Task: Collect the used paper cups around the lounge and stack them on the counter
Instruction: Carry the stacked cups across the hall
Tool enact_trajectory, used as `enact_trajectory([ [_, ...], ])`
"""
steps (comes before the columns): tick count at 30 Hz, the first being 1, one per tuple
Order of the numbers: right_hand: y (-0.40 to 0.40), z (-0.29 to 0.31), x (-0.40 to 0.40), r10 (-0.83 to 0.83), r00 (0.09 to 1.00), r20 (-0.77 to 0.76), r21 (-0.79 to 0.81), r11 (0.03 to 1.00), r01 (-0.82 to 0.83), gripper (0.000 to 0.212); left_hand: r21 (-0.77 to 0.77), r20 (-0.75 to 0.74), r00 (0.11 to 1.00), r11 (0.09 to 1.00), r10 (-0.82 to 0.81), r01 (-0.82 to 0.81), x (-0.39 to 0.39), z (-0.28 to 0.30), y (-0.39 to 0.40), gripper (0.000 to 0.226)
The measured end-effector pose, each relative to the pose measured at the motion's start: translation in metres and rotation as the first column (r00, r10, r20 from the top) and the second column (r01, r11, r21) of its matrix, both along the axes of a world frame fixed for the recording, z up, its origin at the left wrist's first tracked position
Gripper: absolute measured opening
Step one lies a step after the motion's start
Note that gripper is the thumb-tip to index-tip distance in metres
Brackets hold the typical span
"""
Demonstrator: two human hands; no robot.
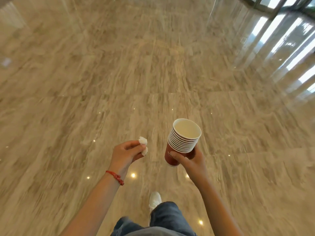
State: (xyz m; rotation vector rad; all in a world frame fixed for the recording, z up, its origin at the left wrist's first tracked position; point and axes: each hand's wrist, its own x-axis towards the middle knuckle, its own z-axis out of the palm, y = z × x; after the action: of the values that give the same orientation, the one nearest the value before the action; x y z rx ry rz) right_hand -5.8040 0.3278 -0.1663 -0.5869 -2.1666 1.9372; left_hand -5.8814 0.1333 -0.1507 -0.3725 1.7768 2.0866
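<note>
Large public lobby or lounge hall, commercial building. Polished beige marble floor in big slabs spreads wide ahead of and below both hands, mirroring ceiling spotlights between and beneath them. Tall glazed window wall far ahead to the right, its bright panes reflected on the floor.
</note>
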Motion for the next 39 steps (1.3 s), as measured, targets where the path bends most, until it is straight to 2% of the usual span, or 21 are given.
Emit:
enact_trajectory([
  [4, 0.043, 0.009, -0.087, 0.016, 1.000, 0.013, 0.012, 1.000, -0.017, 0.061, -0.001, -0.008, 1.000, 1.000, 0.009, -0.009, -0.086, 0.008, 0.039, 0.009],
  [13, 0.103, 0.000, -0.289, 0.049, 0.999, -0.009, -0.005, 0.999, -0.049, 0.051, -0.004, -0.010, 1.000, 1.000, 0.000, 0.000, -0.287, -0.008, 0.109, 0.010],
  [21, 0.171, 0.014, -0.494, -0.013, 1.000, -0.010, -0.016, 1.000, 0.013, 0.053, 0.000, -0.006, 1.000, 1.000, -0.029, 0.029, -0.498, 0.004, 0.170, 0.010],
  [27, 0.228, 0.014, -0.613, -0.068, 0.998, -0.006, -0.038, 0.997, 0.068, 0.052, 0.005, 0.010, 0.999, 0.999, -0.054, 0.054, -0.626, 0.009, 0.226, 0.014],
  [34, 0.306, -0.001, -0.765, -0.060, 0.998, -0.025, -0.043, 0.997, 0.059, 0.054, -0.031, 0.001, 0.999, 0.998, -0.052, 0.052, -0.773, -0.007, 0.306, 0.010],
  [39, 0.378, 0.008, -0.883, -0.062, 0.997, -0.048, -0.059, 0.997, 0.059, 0.057, -0.013, 0.010, 0.999, 0.999, -0.031, 0.031, -0.883, -0.002, 0.372, 0.019],
])
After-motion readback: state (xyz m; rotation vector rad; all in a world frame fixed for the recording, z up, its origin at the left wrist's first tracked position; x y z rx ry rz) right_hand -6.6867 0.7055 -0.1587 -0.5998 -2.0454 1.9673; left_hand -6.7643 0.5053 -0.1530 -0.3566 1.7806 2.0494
